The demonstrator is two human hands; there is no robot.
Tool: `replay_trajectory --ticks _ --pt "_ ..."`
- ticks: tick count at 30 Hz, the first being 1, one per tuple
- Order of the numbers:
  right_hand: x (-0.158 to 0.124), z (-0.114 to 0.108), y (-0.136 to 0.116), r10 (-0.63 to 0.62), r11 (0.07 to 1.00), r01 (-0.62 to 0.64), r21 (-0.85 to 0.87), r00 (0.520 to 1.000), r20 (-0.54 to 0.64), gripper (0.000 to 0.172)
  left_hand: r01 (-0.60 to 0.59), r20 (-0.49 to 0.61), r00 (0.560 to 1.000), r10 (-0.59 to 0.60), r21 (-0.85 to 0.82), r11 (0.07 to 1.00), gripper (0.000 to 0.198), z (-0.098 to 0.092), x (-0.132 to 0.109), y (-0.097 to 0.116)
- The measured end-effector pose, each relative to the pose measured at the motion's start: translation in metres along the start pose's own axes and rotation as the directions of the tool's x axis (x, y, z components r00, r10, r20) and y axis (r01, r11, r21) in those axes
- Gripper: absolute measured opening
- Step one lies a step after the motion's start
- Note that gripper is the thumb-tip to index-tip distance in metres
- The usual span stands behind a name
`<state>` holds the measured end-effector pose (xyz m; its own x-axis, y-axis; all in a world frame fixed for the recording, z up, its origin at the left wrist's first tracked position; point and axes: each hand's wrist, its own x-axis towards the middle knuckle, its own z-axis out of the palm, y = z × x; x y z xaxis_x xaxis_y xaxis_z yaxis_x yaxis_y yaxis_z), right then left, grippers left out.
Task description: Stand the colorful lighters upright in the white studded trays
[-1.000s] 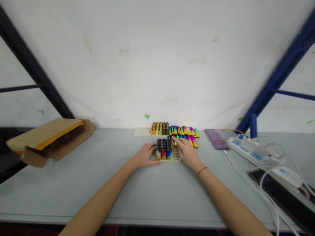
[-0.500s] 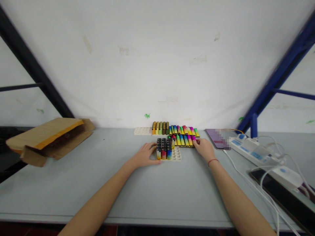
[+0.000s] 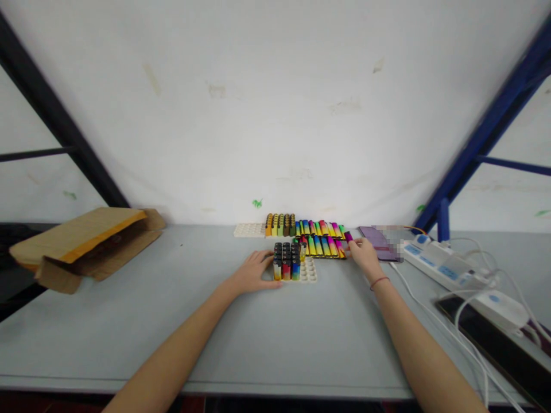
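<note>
Grey table, white wall; left hand flat (beside tray), right hand pinching magenta lighter.

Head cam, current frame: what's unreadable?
Head view only.
- Pixelated: purple flat item, identity unclear.
- Shadowed: inside of cardboard box.
- Cut by right edge: black slab.
- Too small: markings on magenta lighter, partly under fingers of right hand.

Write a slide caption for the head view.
Left hand rests by the lighter tray; right hand pinches a magenta lighter.
</note>
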<state>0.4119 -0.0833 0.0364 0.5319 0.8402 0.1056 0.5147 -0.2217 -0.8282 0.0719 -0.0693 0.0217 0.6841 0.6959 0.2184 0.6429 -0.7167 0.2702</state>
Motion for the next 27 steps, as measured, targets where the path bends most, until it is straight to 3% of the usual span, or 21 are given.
replay_trajectory --ticks 2,5,8,11,13,17,22,24,27 --pt "-0.004 -0.001 -0.006 0.049 0.957 -0.059 0.284 0.998 0.042 0.008 -0.002 -0.007 1.0 0.002 0.0 1.0 0.081 0.0 0.0 0.0" --pt "-0.013 -0.001 -0.018 -0.027 0.833 -0.064 0.55 0.987 0.157 0.018 0.006 -0.007 1.0 -0.006 -0.006 1.0 0.081 0.001 0.0 0.0" --pt "-0.023 0.0 -0.029 -0.201 0.8 0.058 0.597 0.963 0.177 0.031 0.011 -0.002 1.0 -0.011 -0.009 1.0 0.083 0.001 0.0 0.0" --pt "-0.031 0.001 -0.036 -0.385 0.796 0.243 0.555 0.91 0.153 0.037 0.014 -0.005 1.0 -0.014 -0.007 1.0 0.082 0.001 0.0 0.0" --pt "-0.036 0.004 -0.039 -0.422 0.78 0.257 0.571 0.89 0.176 0.036 0.014 -0.005 1.0 -0.014 -0.006 1.0 0.082 0.001 0.0 0.0" --pt "-0.043 0.012 -0.042 -0.339 0.75 0.094 0.654 0.905 0.259 0.042 0.002 -0.012 1.0 -0.003 -0.011 1.0 0.082 0.001 0.0 0.0" --pt "-0.047 0.02 -0.044 -0.102 0.749 -0.1 0.655 0.959 0.264 0.047 0.006 -0.005 1.0 -0.006 0.004 1.0 0.082 0.002 0.0 -0.001" --pt "-0.049 0.021 -0.044 -0.032 0.728 -0.155 0.668 0.966 0.258 0.044 0.007 0.0 1.0 -0.007 0.009 1.0 0.083 0.002 0.0 0.0" --pt "-0.051 0.022 -0.045 -0.035 0.716 -0.161 0.679 0.963 0.266 0.04 0.008 -0.006 1.0 -0.008 0.007 1.0 0.083 0.001 0.0 0.0"
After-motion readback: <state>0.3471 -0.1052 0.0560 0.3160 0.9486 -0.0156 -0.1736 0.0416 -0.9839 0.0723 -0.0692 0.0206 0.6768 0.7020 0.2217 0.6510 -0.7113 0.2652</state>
